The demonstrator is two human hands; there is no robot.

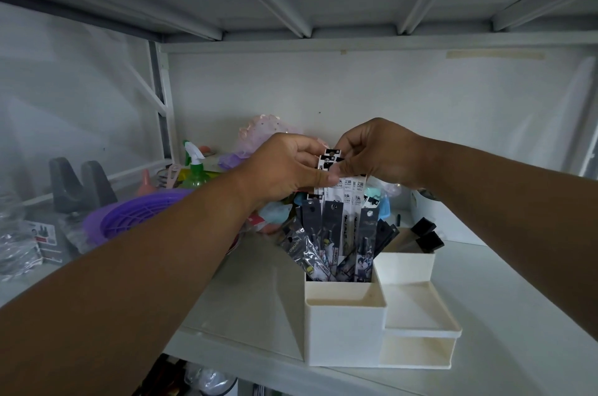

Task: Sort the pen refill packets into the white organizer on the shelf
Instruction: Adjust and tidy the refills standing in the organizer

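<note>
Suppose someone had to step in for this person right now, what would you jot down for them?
Left hand and right hand: both pinch the tops of a bunch of white refill packets, held above the white organizer.
Done: dark refill packets already stand in the organizer's tall back-left compartment; a few more dark packets poke out of the back-right one.
Left: lower the white bunch into a compartment. The front compartments look empty.
</note>
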